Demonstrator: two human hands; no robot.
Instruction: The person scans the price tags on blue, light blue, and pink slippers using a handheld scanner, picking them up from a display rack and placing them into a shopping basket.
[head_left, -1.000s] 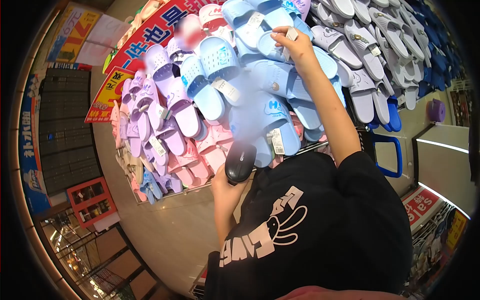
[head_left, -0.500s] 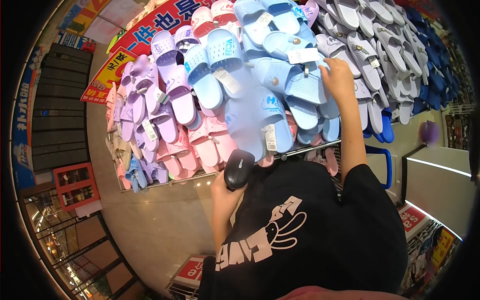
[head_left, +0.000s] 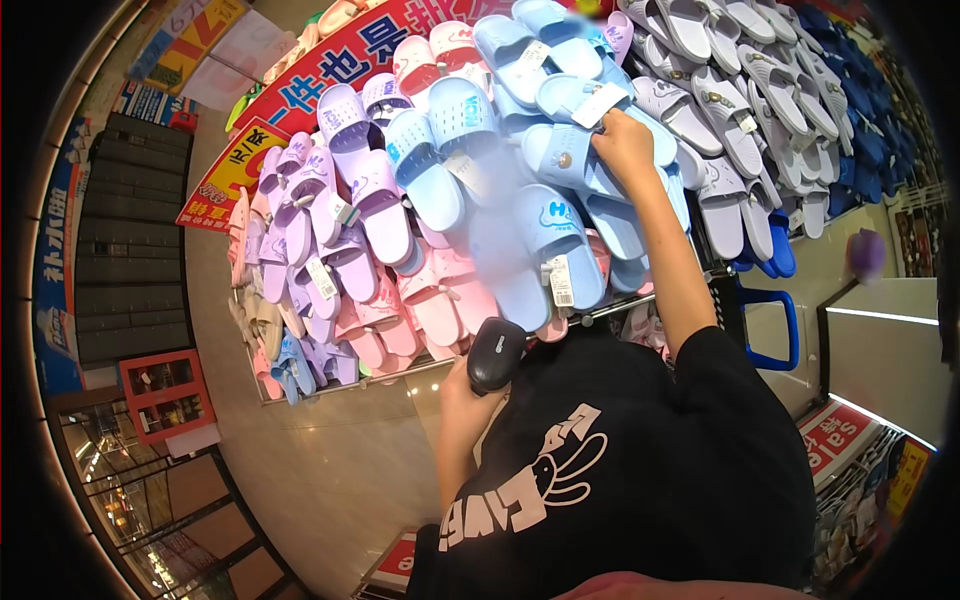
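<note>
Wrapped round a black handheld device (head_left: 497, 355), my left hand (head_left: 468, 398) is below the front edge of the slipper rack. My right hand (head_left: 625, 145) is at a white tag (head_left: 598, 105) on a light blue slipper (head_left: 570, 92), its fingers bent and partly hidden behind the tag and slippers. Other light blue slippers (head_left: 555, 230) hang just below, one with a barcode tag (head_left: 561, 281). Pink slippers (head_left: 436, 300) hang above the device.
Purple slippers (head_left: 375, 195) hang at the left, grey ones (head_left: 735, 190) and dark blue ones (head_left: 870, 140) at the right. A red banner (head_left: 340, 65) runs behind the rack. A blue-handled cart (head_left: 795, 335) stands to the right.
My right hand has moved left onto the white tag, which is now more tilted. The view has shifted slightly, so the rack sits lower and further right. The black device is still in my left hand.
</note>
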